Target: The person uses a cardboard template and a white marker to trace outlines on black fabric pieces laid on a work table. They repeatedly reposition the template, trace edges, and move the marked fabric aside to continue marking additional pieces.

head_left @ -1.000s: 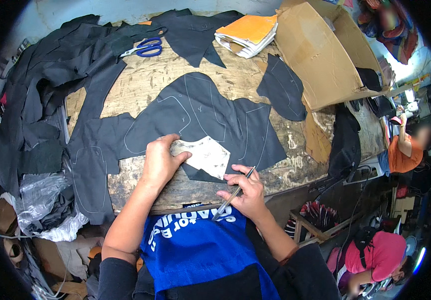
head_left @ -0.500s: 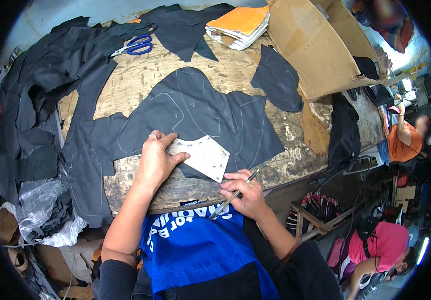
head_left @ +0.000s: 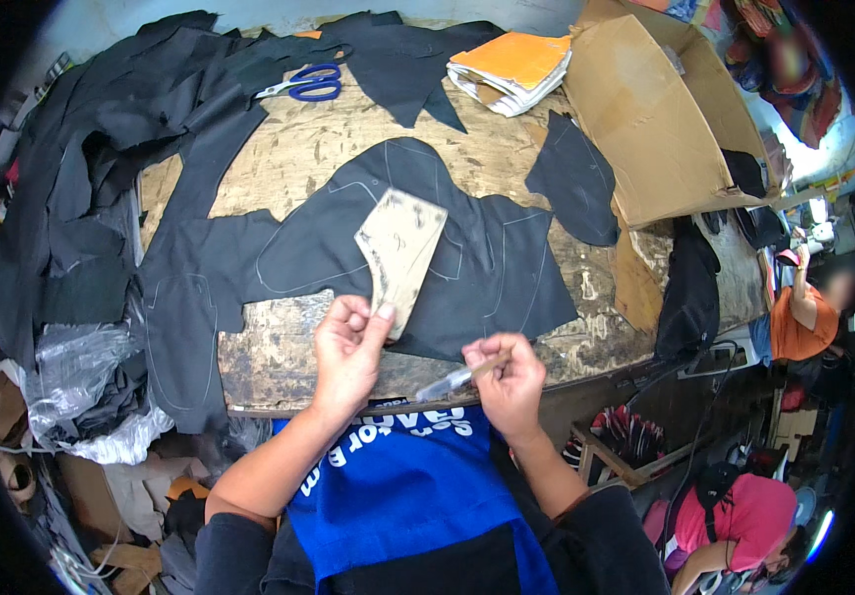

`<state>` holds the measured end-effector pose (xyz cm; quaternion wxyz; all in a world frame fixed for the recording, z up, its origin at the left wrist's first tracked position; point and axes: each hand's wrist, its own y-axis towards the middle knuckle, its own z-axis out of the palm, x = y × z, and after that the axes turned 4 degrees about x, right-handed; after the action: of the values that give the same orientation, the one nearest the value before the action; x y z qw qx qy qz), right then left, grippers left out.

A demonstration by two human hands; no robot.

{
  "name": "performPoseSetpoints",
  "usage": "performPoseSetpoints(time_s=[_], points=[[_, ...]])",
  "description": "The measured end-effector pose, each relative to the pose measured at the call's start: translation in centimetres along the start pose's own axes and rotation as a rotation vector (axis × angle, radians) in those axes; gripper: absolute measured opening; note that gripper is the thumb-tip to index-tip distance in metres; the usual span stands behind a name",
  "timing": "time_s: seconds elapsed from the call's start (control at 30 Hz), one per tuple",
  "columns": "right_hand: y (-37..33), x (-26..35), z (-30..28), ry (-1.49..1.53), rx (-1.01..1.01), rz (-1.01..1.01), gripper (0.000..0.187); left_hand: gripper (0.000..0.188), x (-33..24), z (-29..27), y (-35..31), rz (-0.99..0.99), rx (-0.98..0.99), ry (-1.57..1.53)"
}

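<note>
My left hand (head_left: 350,344) pinches the lower end of a pale pattern template (head_left: 402,248) between thumb and fingers. The template, with dark marks on its face, is tilted up over a black leather piece (head_left: 323,243). White outlines are drawn on that leather, which lies across the worn wooden table. To the right, my right hand (head_left: 510,382) is closed on a slim marking pen (head_left: 457,381), blurred by motion, its pale end pointing left. Past the upper right of the outlined leather lies a smaller black leather piece (head_left: 576,178), also marked with lines.
Scissors with blue handles (head_left: 315,83) rest at the far left beside heaped black leather (head_left: 100,159). An orange-topped stack of papers (head_left: 512,64) and an open cardboard box (head_left: 645,109) stand at the far right. Two people (head_left: 735,521) are at work beyond the table's right side.
My left hand has lifted the template off the leather and turned it upright. My right hand has drawn away from the template's edge, still holding the pen. The view has shifted slightly.
</note>
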<state>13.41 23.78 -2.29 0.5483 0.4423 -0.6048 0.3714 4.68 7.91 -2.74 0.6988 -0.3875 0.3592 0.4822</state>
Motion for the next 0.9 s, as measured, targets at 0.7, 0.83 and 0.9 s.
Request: performPoseSetpoints(time_s=[0.7, 0.83, 0.9], points=[[6.3, -0.2, -0.9, -0.42, 0.322, 0.06, 0.012, 0.02, 0.0, -1.3, -2.0, 0.549, 0.247, 1.282], [5.7, -0.1, -1.0, -0.583, 0.199, -0.18, 0.02, 0.037, 0.1, -1.2, -1.8, 0.523, 0.404, 1.488], [5.1, -0.5, -1.4, -0.58, 0.144, -0.294, 0.023, 0.041, 0.3, -1.2, -2.2, 0.535, 0.385, 1.514]])
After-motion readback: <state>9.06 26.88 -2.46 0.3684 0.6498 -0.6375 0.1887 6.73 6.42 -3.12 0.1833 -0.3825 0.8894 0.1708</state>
